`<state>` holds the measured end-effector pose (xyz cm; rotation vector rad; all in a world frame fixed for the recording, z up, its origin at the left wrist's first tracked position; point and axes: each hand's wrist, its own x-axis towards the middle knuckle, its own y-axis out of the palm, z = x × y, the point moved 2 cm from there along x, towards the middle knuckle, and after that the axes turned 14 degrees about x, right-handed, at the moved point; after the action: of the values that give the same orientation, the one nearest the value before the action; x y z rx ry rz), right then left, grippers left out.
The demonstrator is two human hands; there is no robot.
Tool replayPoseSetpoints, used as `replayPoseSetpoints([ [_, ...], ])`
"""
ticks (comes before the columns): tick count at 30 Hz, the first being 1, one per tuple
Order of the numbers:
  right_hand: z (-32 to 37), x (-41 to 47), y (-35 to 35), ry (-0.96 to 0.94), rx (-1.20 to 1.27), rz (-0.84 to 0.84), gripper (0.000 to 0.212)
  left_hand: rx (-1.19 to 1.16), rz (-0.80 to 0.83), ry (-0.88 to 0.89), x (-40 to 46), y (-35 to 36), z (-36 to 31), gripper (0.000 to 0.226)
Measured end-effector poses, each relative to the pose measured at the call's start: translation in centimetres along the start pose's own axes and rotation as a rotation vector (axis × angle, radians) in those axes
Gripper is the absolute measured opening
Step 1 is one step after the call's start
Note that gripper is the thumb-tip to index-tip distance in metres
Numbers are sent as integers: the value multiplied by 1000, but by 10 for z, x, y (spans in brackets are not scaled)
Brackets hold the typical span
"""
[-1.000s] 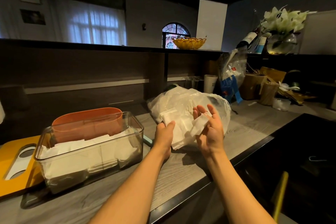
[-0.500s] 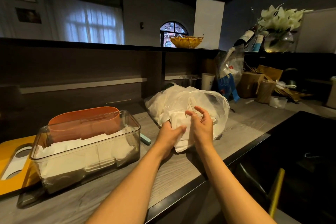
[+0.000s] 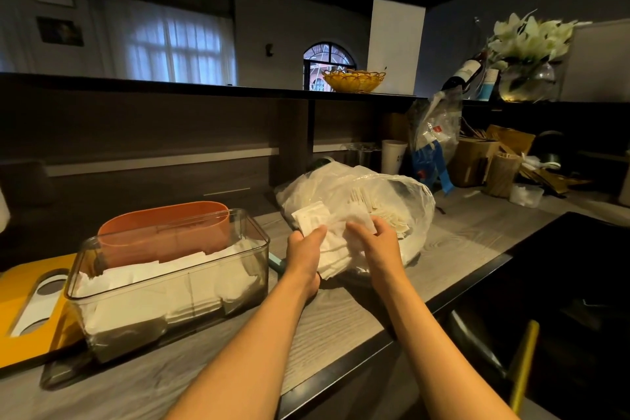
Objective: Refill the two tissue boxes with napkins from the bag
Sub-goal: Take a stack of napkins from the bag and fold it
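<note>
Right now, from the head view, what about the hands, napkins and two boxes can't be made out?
- Left hand: its fingers are hidden behind the napkin stack it holds.
- Orange box: its inside is hidden by its own wall and the clear box in front.
- Plastic bag: how many napkins remain is blurred by the cloudy film.
- Yellow lid: cut off by the left edge.

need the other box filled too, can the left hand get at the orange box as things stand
Probably not easily: the left hand grips napkins, and the orange box sits behind the clear box, whose wall stands between them.
</note>
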<state>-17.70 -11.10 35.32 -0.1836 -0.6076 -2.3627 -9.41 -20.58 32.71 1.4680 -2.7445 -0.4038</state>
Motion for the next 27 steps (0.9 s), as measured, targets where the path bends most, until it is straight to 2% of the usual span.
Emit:
replayPoseSetpoints([
  [3, 3, 5, -6, -124, 66, -128, 8, -48, 33, -27, -2, 1, -1, 41],
  [5, 5, 6, -8, -137, 248, -161, 19, -99, 109, -47, -3, 2, -2, 46],
  [7, 10, 3, -6, -101, 413, -111, 33, -96, 150, -41, -2, 3, -3, 52],
  [10, 25, 3, -1, -87, 437, 66, 44, -126, 222, -3, 0, 4, -3, 65],
  [12, 34, 10, 1, -65, 305, 188, 48, -154, 247, 5, 0, 6, -5, 70],
  [16, 29, 29, 8, -34, -337, 286, 57, -76, 260, 11, 3, 4, -3, 72],
  [18, 16, 31, 8, -66, -456, 256, 58, -67, 267, -6, 1, 3, -4, 64],
  [21, -1, 29, 0, -45, -190, 196, 47, 11, 220, 6, 1, 6, -2, 37],
  [22, -2, 28, -3, -68, -119, 149, 41, 34, 179, 11, 3, 6, -1, 36],
  [25, 2, 34, -12, -211, -117, -76, 29, -2, 100, -4, 8, 4, 2, 32],
  [27, 1, 32, -16, -172, -131, -184, 28, -63, 76, -13, 10, 2, 0, 29],
])
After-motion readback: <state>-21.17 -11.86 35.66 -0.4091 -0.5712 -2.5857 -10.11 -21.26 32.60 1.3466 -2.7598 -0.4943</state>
